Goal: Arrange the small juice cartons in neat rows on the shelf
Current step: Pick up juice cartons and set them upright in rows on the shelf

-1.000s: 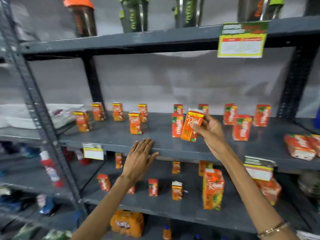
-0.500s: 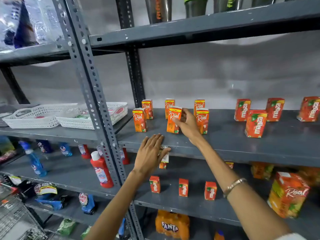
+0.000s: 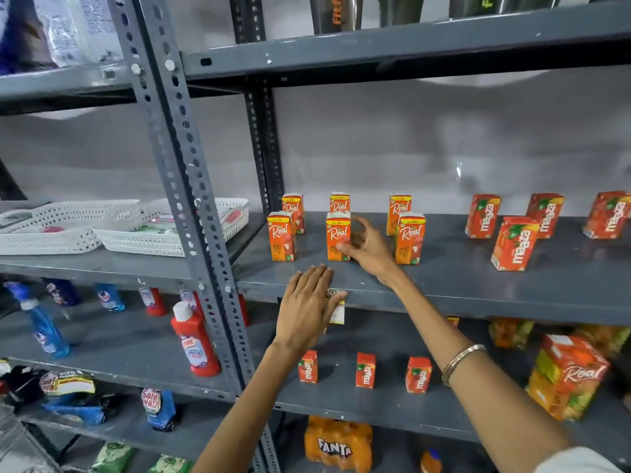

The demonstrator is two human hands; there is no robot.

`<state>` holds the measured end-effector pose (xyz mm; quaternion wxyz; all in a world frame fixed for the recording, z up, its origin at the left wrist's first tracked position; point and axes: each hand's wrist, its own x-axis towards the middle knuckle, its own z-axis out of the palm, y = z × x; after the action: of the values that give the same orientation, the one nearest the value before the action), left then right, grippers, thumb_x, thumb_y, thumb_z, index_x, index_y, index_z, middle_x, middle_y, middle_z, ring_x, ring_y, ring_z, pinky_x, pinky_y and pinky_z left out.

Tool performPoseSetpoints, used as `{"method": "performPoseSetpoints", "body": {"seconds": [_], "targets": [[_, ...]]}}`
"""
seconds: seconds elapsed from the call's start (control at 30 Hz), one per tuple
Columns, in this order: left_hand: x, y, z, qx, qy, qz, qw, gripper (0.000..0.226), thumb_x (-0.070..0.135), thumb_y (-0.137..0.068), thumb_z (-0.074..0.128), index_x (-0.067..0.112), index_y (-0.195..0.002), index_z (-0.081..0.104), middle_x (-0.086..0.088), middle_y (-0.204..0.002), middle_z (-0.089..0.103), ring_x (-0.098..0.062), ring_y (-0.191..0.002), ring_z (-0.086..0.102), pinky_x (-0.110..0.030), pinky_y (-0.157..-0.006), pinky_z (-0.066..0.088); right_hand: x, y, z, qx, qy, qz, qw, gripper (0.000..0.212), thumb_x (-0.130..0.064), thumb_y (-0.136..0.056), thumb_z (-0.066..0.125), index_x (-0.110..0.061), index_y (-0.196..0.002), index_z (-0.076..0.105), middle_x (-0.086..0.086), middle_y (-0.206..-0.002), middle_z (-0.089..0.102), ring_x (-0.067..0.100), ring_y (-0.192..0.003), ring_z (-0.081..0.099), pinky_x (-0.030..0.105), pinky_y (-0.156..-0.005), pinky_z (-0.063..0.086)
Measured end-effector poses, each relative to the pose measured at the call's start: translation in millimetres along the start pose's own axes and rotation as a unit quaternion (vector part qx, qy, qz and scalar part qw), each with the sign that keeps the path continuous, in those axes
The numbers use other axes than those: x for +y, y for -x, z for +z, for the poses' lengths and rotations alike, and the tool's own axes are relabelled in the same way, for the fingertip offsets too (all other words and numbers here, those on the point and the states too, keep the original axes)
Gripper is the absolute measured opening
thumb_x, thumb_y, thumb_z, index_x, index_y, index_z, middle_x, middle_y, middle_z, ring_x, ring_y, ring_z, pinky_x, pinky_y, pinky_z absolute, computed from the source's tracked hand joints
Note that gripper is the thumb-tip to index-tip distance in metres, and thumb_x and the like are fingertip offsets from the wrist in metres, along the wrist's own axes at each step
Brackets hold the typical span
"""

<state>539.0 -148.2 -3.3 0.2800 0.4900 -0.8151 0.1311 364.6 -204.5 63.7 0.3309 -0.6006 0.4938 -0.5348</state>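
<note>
Several small orange Real juice cartons stand upright in two rows on the grey shelf. The front row holds one at the left, one in the middle and one at the right. My right hand grips the middle front carton from its right side, thumb on its face; the carton stands on the shelf. My left hand lies flat and open on the shelf's front edge. Red Maaza cartons stand loosely spaced to the right.
A perforated grey upright rises left of the cartons, with white baskets beyond it. The shelf below holds three small Maaza cartons, a large Real carton and a red bottle. A Fanta pack sits lowest.
My right hand carried the Real carton leftward and set it upright in the front row between two others. The view swung left. My left hand stayed on the shelf edge.
</note>
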Motion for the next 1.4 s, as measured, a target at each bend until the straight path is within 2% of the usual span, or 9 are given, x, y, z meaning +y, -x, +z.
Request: {"method": "performPoseSetpoints", "body": {"seconds": [0.13, 0.33, 0.5, 0.67, 0.83, 0.93, 1.07, 1.2, 1.4], "targets": [[4, 0, 2, 0.003, -0.016, -0.004, 1.0, 0.066, 0.06, -0.1, 0.027, 0.015, -0.142, 0.05, -0.004, -0.147, 0.054, -0.023, -0.141, 0.044, -0.043, -0.123, 0.022, -1, 23, -17, 0.013, 0.002, 0.01, 1.0, 0.091, -0.006, -0.082, 0.077, -0.015, -0.155, 0.022, 0.015, -0.149, 0.049, 0.026, -0.137, 0.049, 0.032, -0.104, 0.046], [43, -9, 8, 0.024, -0.013, 0.006, 1.0, 0.063, 0.056, -0.1, 0.032, 0.012, -0.139, 0.055, -0.008, -0.145, 0.057, -0.025, -0.139, 0.048, -0.05, -0.123, 0.023, -10, 74, -54, 0.008, 0.025, -0.036, 0.999, 0.069, -0.006, -0.09, 0.068, -0.014, -0.15, 0.035, 0.016, -0.142, 0.054, 0.024, -0.131, 0.054, 0.032, -0.107, 0.047], [143, -22, 20, 0.008, 0.036, 0.066, 0.997, 0.064, 0.055, -0.099, 0.03, 0.01, -0.137, 0.057, -0.01, -0.144, 0.058, -0.027, -0.137, 0.051, -0.048, -0.121, 0.029, 4, 131, -148, 0.129, 0.119, -0.116, 0.978, 0.029, -0.018, -0.096, 0.06, -0.015, -0.124, 0.064, 0.0, -0.114, 0.073, 0.003, -0.1, 0.068, 0.012, -0.084, 0.053], [261, -31, 35, -0.029, 0.049, 0.088, 0.995, 0.068, 0.056, -0.098, 0.027, 0.009, -0.139, 0.055, -0.009, -0.146, 0.055, -0.027, -0.139, 0.048, -0.046, -0.122, 0.025, 26, 177, -280, 0.243, 0.201, -0.09, 0.945, 0.021, -0.009, -0.093, 0.06, -0.01, -0.11, 0.071, 0.003, -0.102, 0.076, 0.015, -0.089, 0.072, 0.028, -0.081, 0.058], [370, -42, 52, -0.035, 0.076, 0.092, 0.992, 0.069, 0.055, -0.098, 0.027, 0.008, -0.137, 0.057, -0.011, -0.143, 0.058, -0.028, -0.136, 0.052, -0.048, -0.12, 0.03, 42, 212, -414, 0.313, 0.292, -0.034, 0.903, 0.022, -0.01, -0.089, 0.059, -0.006, -0.107, 0.071, 0.011, -0.088, 0.076, 0.025, -0.08, 0.072, 0.03, -0.079, 0.055], [418, -48, 59, -0.043, 0.085, 0.092, 0.991, 0.074, 0.059, -0.097, 0.022, 0.008, -0.139, 0.055, -0.011, -0.145, 0.056, -0.028, -0.137, 0.05, -0.047, -0.121, 0.027, 50, 223, -483, 0.34, 0.353, 0.029, 0.871, 0.027, -0.02, -0.09, 0.063, -0.005, -0.112, 0.067, 0.02, -0.103, 0.069, 0.032, -0.094, 0.066, 0.036, -0.09, 0.049], [447, -59, 66, -0.057, 0.089, 0.089, 0.99, 0.078, 0.063, -0.095, 0.017, 0.011, -0.144, 0.049, -0.009, -0.15, 0.052, -0.026, -0.142, 0.044, -0.045, -0.123, 0.023, 53, 235, -535, 0.41, 0.52, 0.083, 0.744, 0.048, -0.036, -0.086, 0.067, 0.0, -0.117, 0.062, 0.025, -0.119, 0.059, 0.042, -0.118, 0.051, 0.048, -0.1, 0.042], [454, -65, 75, -0.069, 0.088, 0.071, 0.991, 0.084, 0.067, -0.094, 0.01, 0.012, -0.147, 0.044, -0.008, -0.153, 0.048, -0.024, -0.145, 0.039, -0.044, -0.124, 0.019, 55, 235, -559, 0.413, 0.549, 0.139, 0.713, 0.059, -0.042, -0.086, 0.066, 0.003, -0.124, 0.059, 0.025, -0.125, 0.055, 0.041, -0.119, 0.05, 0.049, -0.097, 0.044], [452, -66, 81, -0.076, 0.077, 0.069, 0.992, 0.077, 0.066, -0.096, 0.015, 0.016, -0.151, 0.038, -0.005, -0.157, 0.042, -0.021, -0.148, 0.034, -0.042, -0.125, 0.017, 53, 216, -572, 0.362, 0.584, 0.224, 0.692, 0.042, -0.037, -0.084, 0.068, -0.005, -0.11, 0.07, 0.024, -0.125, 0.058, 0.041, -0.12, 0.045, 0.048, -0.101, 0.039]]}}
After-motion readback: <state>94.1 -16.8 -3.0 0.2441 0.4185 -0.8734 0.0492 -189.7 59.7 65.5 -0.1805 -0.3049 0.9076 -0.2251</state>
